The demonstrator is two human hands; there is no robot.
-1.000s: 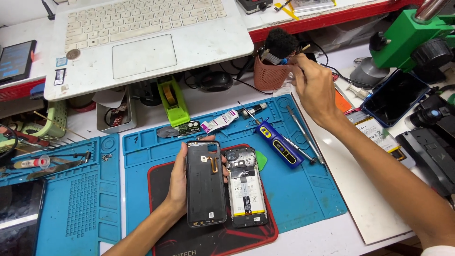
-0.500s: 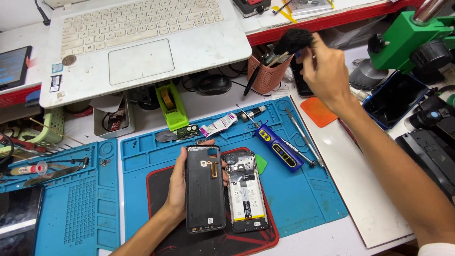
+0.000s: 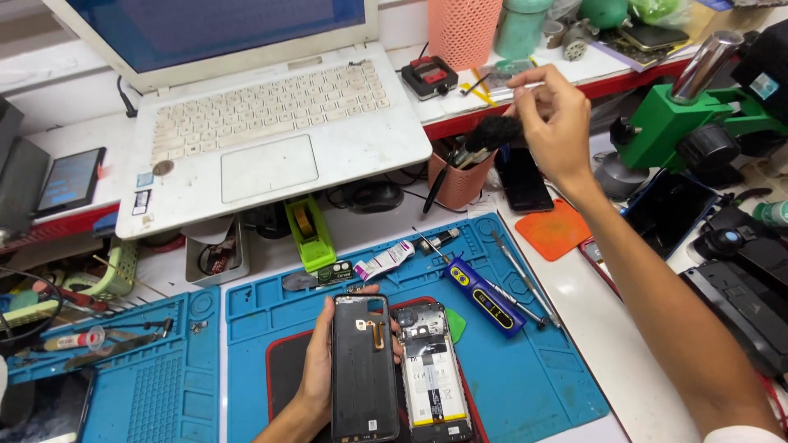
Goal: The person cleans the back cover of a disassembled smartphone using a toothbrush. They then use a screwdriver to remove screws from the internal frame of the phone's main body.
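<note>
My left hand (image 3: pixel 316 369) holds a black phone back cover (image 3: pixel 365 369) upright over the blue work mat (image 3: pixel 525 385), inner side facing me. Right beside it the opened phone (image 3: pixel 431 377) lies flat with its battery showing. My right hand (image 3: pixel 554 123) is raised above the pinkish tool cup (image 3: pixel 455 176), fingers pinched on a black-bristled brush (image 3: pixel 492 133) whose dark handle slants down towards the cup.
A white laptop (image 3: pixel 271 139) sits behind the mat. A blue electric screwdriver (image 3: pixel 484 295), tweezers (image 3: pixel 525 283), an orange pad (image 3: pixel 554 230) and a green tape dispenser (image 3: pixel 310 230) lie nearby. A green fixture (image 3: pixel 681 115) and dark devices crowd the right side.
My right hand went from reaching into the tool cup to lifting the brush up and out of it. The view tilted up. My left hand kept holding the back cover.
</note>
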